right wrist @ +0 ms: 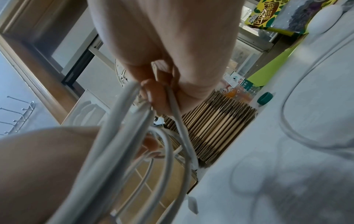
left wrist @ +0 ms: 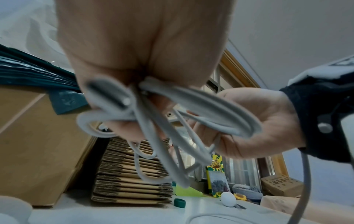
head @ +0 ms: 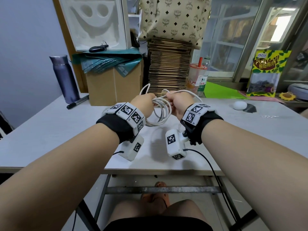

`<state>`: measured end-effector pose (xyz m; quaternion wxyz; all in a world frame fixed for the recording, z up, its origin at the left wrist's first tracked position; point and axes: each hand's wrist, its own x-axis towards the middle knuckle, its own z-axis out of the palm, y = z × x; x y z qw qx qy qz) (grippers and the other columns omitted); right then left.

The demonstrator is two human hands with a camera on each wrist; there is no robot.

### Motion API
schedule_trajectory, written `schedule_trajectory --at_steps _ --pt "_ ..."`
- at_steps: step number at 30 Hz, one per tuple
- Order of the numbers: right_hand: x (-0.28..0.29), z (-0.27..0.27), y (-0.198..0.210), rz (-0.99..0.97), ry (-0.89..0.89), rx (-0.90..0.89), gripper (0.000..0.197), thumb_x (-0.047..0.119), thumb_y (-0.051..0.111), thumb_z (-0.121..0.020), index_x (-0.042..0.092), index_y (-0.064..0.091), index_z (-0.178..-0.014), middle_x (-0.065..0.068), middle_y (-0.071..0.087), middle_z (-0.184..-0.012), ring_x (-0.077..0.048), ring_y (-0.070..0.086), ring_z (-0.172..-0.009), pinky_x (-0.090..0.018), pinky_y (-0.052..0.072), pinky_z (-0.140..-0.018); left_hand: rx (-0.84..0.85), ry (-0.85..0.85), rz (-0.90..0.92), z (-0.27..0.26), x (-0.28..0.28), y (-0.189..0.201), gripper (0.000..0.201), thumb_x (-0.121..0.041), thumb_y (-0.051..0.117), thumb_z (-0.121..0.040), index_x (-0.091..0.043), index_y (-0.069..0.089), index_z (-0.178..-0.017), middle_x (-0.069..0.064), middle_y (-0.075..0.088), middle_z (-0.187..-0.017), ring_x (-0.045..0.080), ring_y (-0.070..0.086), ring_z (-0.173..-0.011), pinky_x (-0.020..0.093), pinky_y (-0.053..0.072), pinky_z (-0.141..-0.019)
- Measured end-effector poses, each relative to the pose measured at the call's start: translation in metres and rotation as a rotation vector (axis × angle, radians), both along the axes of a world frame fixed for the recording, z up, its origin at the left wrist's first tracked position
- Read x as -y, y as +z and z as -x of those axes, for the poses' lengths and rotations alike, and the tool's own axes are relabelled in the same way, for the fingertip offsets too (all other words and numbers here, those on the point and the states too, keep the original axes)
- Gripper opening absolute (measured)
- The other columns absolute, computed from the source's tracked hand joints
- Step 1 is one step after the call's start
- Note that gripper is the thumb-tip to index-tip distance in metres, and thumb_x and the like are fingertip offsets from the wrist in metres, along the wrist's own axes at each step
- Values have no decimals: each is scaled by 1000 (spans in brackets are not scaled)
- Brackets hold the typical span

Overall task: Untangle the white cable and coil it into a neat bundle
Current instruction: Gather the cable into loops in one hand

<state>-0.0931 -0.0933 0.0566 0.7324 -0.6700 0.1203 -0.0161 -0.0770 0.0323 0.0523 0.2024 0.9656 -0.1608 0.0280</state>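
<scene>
In the head view, the left hand [head: 143, 104] and the right hand [head: 179, 104] are hovering above the middle of the pale grey tabletop [head: 50, 130], each with its grip clamped on the thin white cable [head: 160, 112]. The cable's loops are hanging between the two hands, clear of the surface, with one small loop sticking up beyond the left hand. Far behind the hands, a tall stack of flattened brown cardboard [head: 169, 67] is standing beside a closed brown cardboard box [head: 115, 85]. A purple metal flask [head: 64, 79] and a black marker pen [head: 77, 102] are lying to the far left. To the right, a clear plastic cup with a red straw [head: 196, 75] is standing by the stack, and a small white egg-shaped object [head: 239, 105] is sitting well apart from the hands.

In the left wrist view, the left hand [left wrist: 134, 53] is gripping several bunched cable [left wrist: 191, 106] loops, with the right hand [left wrist: 258, 121] holding the same bundle just beside it. A dark green bottle cap [left wrist: 180, 202] is lying near the cardboard stack [left wrist: 130, 181].

In the right wrist view, the right hand's fingers [right wrist: 155, 94] are pinching the strands of the cable [right wrist: 118, 128], which are fanning down past the left hand [right wrist: 47, 166]. A loose white cable end is trailing over the tabletop [right wrist: 287, 189].
</scene>
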Motion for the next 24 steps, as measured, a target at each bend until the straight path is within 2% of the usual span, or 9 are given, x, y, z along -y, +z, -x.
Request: schedule_trajectory --at_steps 2,3,6,10,12,15,19,21,24 --pt "3 -1 -6 91 -51 67 26 21 49 -96 9 71 -90 -3 59 -60 -16 54 -54 -37 54 -69 26 15 36 0 -1 1 23 -4 32 -96 -15 51 -101 7 53 -84 27 51 -77 32 38 -66" --pt "4 0 -8 104 -41 91 28 25 50 -96 15 71 -82 -2 62 -64 -16 56 -57 -36 55 -69 42 29 59 -1 -2 1 22 -4 32 -96 -15 50 -100 6 51 -81 27 50 -75 32 37 -65" --pt "6 6 -6 13 66 123 23 25 50 -96 21 69 -83 5 62 -65 -7 54 -50 -22 49 -53 60 47 192 -5 -4 0 20 -4 32 -96 -13 46 -85 3 48 -75 25 47 -67 30 35 -58" --pt "7 10 -2 -136 112 95 27 3 43 -89 9 65 -75 -6 58 -70 -13 54 -54 -22 54 -47 -95 53 637 -11 -8 -1 21 -10 37 -96 -10 58 -101 6 54 -77 25 50 -70 39 44 -61" --pt "5 9 -3 -113 91 79 29 -1 38 -91 8 63 -80 -11 59 -80 -15 56 -57 -21 53 -44 -183 58 845 -9 -11 -1 25 -13 38 -95 -13 60 -106 15 56 -84 26 49 -64 34 44 -52" --pt "5 6 -8 -81 104 75 20 -4 47 -92 12 57 -86 -9 59 -76 -10 59 -48 -20 51 -44 -235 1 969 -4 -13 -1 26 -10 38 -94 -18 63 -97 16 57 -80 25 45 -53 27 40 -41" --pt "6 4 -15 -33 84 0 22 24 69 -85 18 48 -92 -5 55 -82 -10 58 -48 -20 51 -44 -321 -35 1207 0 -14 1 32 -6 40 -97 -24 64 -85 5 62 -72 19 52 -55 24 42 -43" --pt "5 5 -16 -16 117 -35 35 39 67 -84 19 45 -104 -8 56 -93 -16 61 -57 -24 53 -47 -382 -74 1324 0 -13 1 22 -7 46 -97 -18 65 -94 5 65 -75 17 56 -58 22 45 -45" --pt "1 8 -14 4 151 -8 39 47 56 -89 13 56 -109 -6 63 -85 -18 61 -66 -25 54 -58 -451 -127 1411 2 -10 3 20 -12 54 -93 -8 61 -112 13 63 -91 23 62 -71 31 53 -61"
